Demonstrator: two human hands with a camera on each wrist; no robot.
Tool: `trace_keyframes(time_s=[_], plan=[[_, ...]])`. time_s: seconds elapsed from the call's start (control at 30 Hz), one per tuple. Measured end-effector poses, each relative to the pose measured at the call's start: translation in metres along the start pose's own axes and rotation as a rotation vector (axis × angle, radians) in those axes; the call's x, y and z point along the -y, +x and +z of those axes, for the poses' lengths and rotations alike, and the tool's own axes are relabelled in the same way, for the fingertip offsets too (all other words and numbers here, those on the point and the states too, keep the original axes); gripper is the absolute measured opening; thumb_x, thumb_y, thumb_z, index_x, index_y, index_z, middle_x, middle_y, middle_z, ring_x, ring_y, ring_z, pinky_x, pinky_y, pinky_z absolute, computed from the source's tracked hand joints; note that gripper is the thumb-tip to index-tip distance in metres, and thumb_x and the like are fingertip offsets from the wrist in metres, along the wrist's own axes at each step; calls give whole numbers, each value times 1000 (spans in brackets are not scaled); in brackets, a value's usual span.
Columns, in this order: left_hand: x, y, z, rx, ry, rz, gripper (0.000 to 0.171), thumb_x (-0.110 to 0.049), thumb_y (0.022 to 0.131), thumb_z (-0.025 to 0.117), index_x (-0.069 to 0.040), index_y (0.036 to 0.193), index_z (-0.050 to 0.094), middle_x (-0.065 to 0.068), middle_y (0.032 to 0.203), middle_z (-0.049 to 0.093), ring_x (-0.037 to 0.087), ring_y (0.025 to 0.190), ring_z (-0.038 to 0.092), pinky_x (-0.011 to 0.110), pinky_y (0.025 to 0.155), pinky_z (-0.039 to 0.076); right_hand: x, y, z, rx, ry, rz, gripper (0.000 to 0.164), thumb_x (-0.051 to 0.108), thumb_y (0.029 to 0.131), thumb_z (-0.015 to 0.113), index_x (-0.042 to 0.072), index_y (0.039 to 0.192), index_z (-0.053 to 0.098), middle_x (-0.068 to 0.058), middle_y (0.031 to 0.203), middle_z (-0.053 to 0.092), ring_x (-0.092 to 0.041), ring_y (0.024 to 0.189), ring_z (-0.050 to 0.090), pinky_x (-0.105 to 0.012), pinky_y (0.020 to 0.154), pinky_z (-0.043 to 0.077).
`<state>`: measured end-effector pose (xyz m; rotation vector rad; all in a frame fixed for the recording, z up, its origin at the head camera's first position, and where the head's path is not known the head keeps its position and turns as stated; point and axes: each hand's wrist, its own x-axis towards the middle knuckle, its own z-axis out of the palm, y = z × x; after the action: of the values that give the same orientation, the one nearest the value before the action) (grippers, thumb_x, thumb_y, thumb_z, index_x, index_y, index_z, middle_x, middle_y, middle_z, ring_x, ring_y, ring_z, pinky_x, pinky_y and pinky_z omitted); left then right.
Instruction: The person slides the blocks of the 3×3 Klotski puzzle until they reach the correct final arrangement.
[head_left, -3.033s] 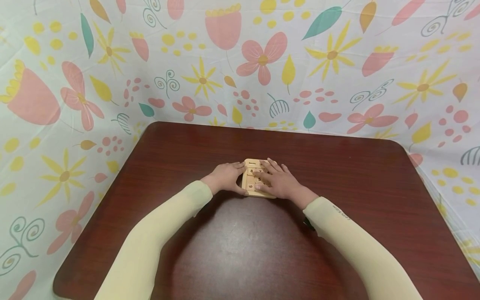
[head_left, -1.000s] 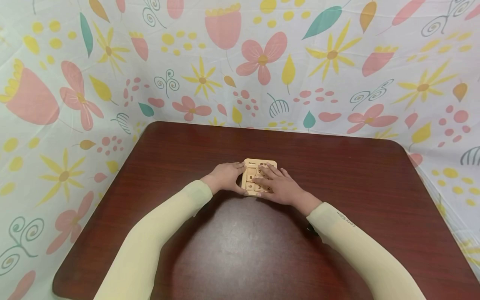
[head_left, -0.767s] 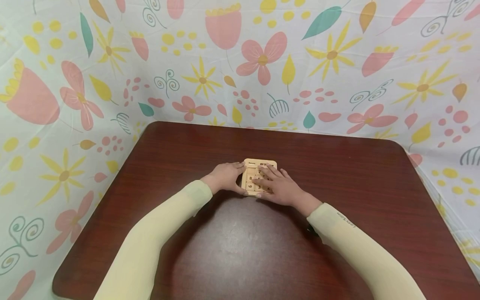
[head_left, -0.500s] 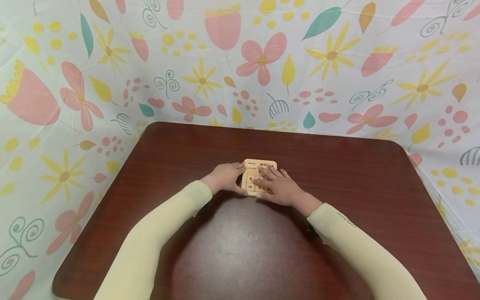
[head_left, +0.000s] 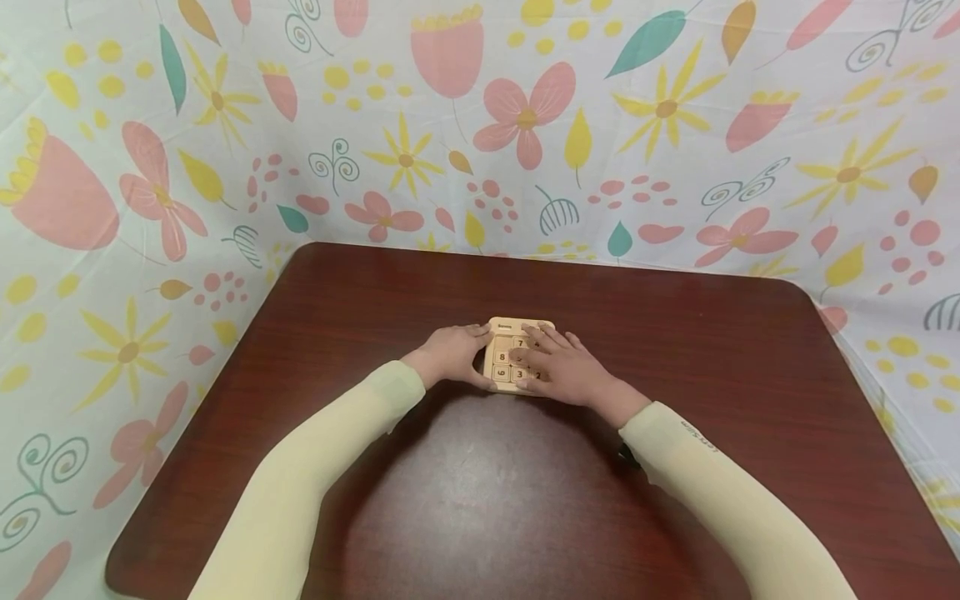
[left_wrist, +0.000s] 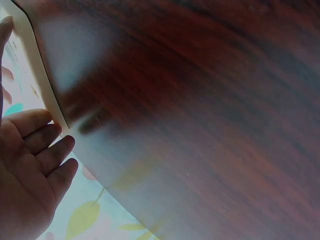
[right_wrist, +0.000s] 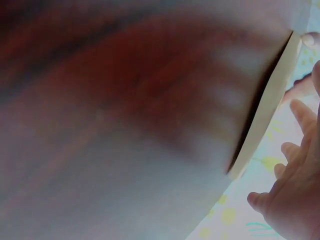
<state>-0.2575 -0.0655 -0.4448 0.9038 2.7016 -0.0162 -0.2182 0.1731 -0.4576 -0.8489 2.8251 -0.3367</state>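
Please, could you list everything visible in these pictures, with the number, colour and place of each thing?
Table: one, dark reddish brown, in the lower head view.
Patterned cloth: one or more, white with pink, yellow and teal plants, behind the table and at its sides.
Number board: one, pale wood, on the table.
Number tiles: at least six, pale wood, in the board; some may be covered.
Sleeves: two, pale yellow, one per arm.
Dark item: one, blackish, beside the right sleeve; too small to identify.
Left hand: one, bare, at the board's left edge.
Right hand: one, bare, over the board's right part.
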Motion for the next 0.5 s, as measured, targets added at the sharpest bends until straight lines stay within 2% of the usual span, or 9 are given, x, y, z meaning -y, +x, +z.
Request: trace_keyframes(time_s=[0.13,0.5], plan=[[1,0,0,-2,-2,-3,104,-71,82,72,-11,160,36,6,169,32,22,156,36,41,123,39,-4,-1,-5,7,8,35,58,51,101,57,26,153,50,-13,172,23,-39,162,13,-73,123,18],[1,1,3,-5,-2,-2,106,-72,82,71,-12,160,35,5,169,31,21,156,36,41,123,40,-16,-5,-4,9,-11,77,60,54,101,56,26,153,51,-12,173,20,-38,162,12,-71,124,18]])
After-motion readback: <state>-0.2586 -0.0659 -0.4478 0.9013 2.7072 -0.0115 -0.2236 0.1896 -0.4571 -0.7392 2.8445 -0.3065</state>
